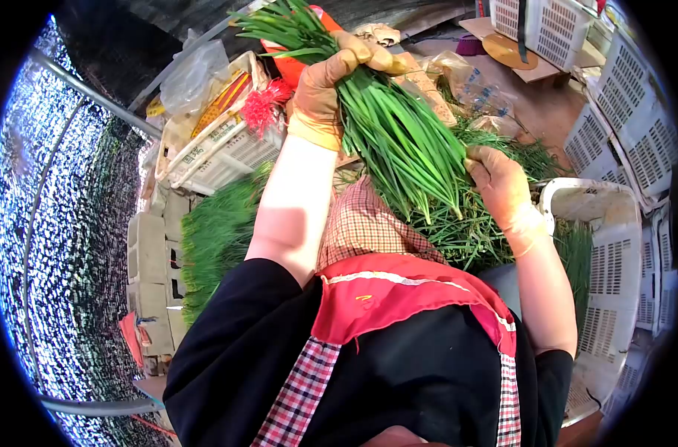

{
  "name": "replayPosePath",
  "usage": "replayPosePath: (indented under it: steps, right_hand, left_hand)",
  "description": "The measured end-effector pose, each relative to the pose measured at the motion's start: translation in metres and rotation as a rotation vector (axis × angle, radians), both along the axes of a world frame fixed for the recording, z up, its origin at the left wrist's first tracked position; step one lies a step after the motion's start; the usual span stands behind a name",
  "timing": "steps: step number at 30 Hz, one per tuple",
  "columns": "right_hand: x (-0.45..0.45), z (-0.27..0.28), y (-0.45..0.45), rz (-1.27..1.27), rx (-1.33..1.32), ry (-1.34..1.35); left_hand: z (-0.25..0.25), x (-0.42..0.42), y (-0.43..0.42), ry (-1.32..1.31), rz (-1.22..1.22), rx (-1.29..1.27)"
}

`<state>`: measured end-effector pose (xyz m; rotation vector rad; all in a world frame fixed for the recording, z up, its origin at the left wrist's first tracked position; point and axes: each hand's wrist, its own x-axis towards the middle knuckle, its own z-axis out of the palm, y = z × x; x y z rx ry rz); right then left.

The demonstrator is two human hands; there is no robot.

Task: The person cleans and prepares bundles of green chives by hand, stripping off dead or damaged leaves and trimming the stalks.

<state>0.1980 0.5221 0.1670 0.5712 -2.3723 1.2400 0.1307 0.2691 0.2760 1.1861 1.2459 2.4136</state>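
A thick bunch of garlic chives (406, 134) slants across the space in front of me, its flat green leaves fanning toward the lower right. My left hand (331, 82), in a tan glove, is wrapped round the bunch near its upper left part. Also gloved, my right hand (503, 186) is at the bunch's right edge, with thumb and fingers pinched on leaf ends there. Loose chives (473, 242) lie in a heap below the bunch, over and beside the checked cloth (361, 223) at my lap.
More chives (220, 231) stand densely at my left, beside concrete blocks (149, 249). A white crate (220, 160) with plastic bags and a red string bundle (266, 106) is at the upper left. White crates (615, 276) line my right side. Clear plastic (477, 89) lies beyond the bunch.
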Motion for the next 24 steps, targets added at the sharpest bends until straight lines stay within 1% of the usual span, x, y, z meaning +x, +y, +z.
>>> replayPosePath:
  steps: [2,3,5,7,8,10,11,12,13,14,15,16,17,19,22,24]
  right_hand:
    - [-0.01,-0.017,0.007,0.074,-0.061,-0.204]
    - [0.002,-0.003,0.006,0.019,-0.281,-0.254]
    - [0.002,-0.016,0.029,-0.181,-0.159,-0.371]
    - [-0.006,-0.077,0.078,-0.312,0.198,-0.292]
    - [0.003,-0.088,0.088,-0.313,0.203,-0.293]
    - [0.022,-0.097,0.101,-0.152,-0.528,-0.752]
    - [0.027,-0.098,0.105,-0.168,-0.522,-0.755]
    - [0.033,-0.095,0.104,-0.116,-0.61,-0.734]
    - [0.039,-0.09,0.103,-0.062,-0.697,-0.706]
    - [0.042,-0.086,0.099,-0.076,-0.688,-0.67]
    - [0.043,-0.082,0.097,-0.027,-0.668,-0.649]
    - [0.044,-0.076,0.092,-0.015,-0.68,-0.632]
    - [0.044,-0.069,0.084,0.004,-0.692,-0.617]
    - [0.041,-0.057,0.071,0.011,-0.654,-0.612]
    - [0.037,-0.039,0.046,0.138,-0.698,-0.628]
    - [0.035,-0.035,0.03,0.176,-0.692,-0.673]
  left_hand:
    - [0.001,0.005,0.0,-0.027,0.032,0.016]
    - [0.0,0.004,0.0,-0.025,0.054,0.013]
    - [-0.002,0.003,-0.002,-0.014,0.045,0.029]
    - [-0.003,0.0,-0.003,-0.097,-0.049,0.185]
    - [-0.006,-0.005,-0.007,-0.07,0.006,0.17]
    - [-0.002,-0.003,-0.011,-0.077,0.031,0.125]
    - [-0.003,-0.002,-0.011,-0.089,0.057,0.082]
    - [-0.004,-0.005,-0.007,-0.108,-0.07,0.127]
    - [-0.006,-0.005,-0.007,-0.105,-0.022,0.091]
    - [-0.007,-0.005,-0.002,-0.06,0.025,0.025]
    - [-0.007,-0.005,0.001,-0.009,0.078,-0.044]
    - [-0.011,-0.005,0.0,-0.091,0.068,-0.072]
    - [-0.012,-0.005,0.001,-0.146,0.123,-0.144]
    - [-0.011,-0.008,0.011,-0.212,-0.082,-0.207]
    - [-0.02,-0.001,0.022,-0.304,-0.112,-0.207]
    - [-0.026,-0.002,0.029,-0.282,-0.079,-0.188]
